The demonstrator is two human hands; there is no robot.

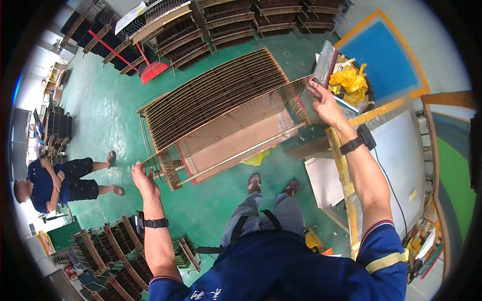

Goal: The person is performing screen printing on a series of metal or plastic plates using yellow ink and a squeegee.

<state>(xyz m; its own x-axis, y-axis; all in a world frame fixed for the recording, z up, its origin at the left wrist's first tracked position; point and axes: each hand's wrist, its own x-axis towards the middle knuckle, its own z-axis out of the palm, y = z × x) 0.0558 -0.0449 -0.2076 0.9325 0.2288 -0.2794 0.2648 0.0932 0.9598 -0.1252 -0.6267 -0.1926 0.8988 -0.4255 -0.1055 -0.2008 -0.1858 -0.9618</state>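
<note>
Between my two hands stretches a thin, see-through sheet [246,111], its edge a dark line. My left hand [145,181] grips its near-left end, thumb and fingers closed on the edge. My right hand [325,104] pinches the other end, higher up at the right. Behind and below the sheet stands a drying rack [216,95] with many close brown rows on a metal frame. Through the sheet I see a bare brown board [241,138] at the rack's near side. Each of my wrists wears a black strap with a small device.
At my right is a worktable [391,145] with a yellow-taped edge. A bin with crumpled yellow plastic [349,83] and a blue orange-framed screen [379,55] stand beyond. A red broom [152,70] lies far left; a person [60,183] stands left. Stacked racks [113,256] are near left.
</note>
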